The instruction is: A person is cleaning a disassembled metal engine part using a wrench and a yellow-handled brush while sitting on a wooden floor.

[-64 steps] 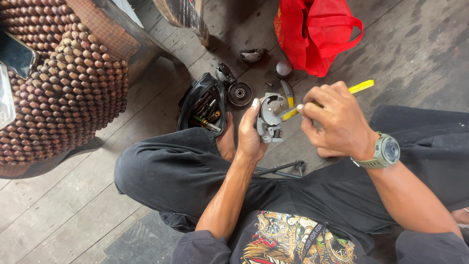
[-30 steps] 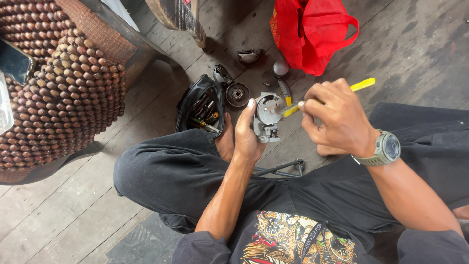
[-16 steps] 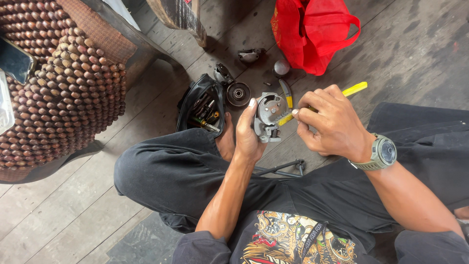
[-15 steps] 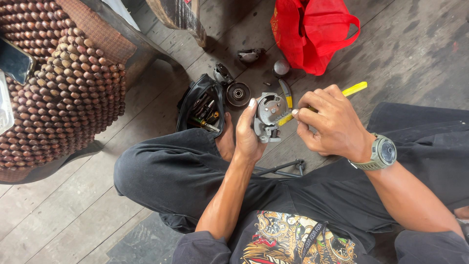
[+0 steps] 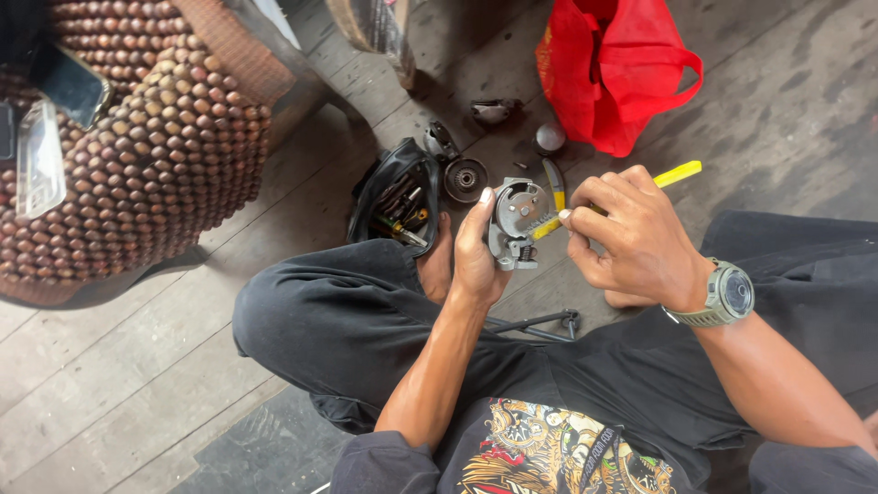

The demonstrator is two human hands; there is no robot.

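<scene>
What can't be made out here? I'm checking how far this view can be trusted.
- Tip of the yellow tool, head view: hidden behind the grey metal part.
- Tool's grip: covered by the right hand.
- Part's rear: covered by the left hand.
- Black pouch contents: too small, shadowed.

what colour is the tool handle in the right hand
Yellow; the handle sticks out past the right hand in the head view.

Grey metal housing, dull, cast; yellow plastic tool handle, glossy; red bag at 1 o'clock, smooth cloth; wooden plank floor, worn matt.
</scene>
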